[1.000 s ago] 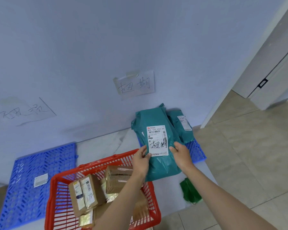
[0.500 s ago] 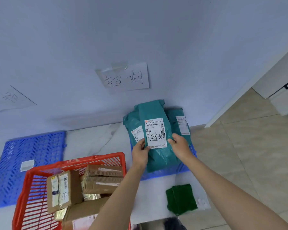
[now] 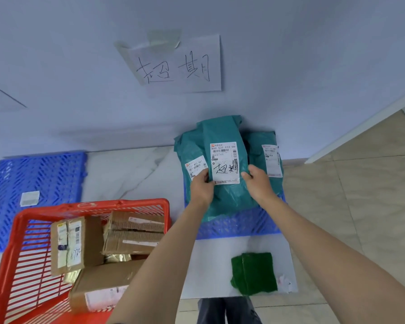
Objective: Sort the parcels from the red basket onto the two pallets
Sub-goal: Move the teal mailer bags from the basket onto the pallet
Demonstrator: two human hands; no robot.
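- Both hands, left hand [image 3: 200,187] and right hand [image 3: 258,183], grasp the teal plastic mailer parcel [image 3: 225,164].
- Best laid flat, label up, on the right blue plastic pallet [image 3: 239,226].

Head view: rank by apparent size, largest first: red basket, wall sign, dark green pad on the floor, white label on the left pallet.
1. red basket, though it sits nearest the camera, which inflates it
2. wall sign
3. dark green pad
4. white label on the left pallet, clearly smallest
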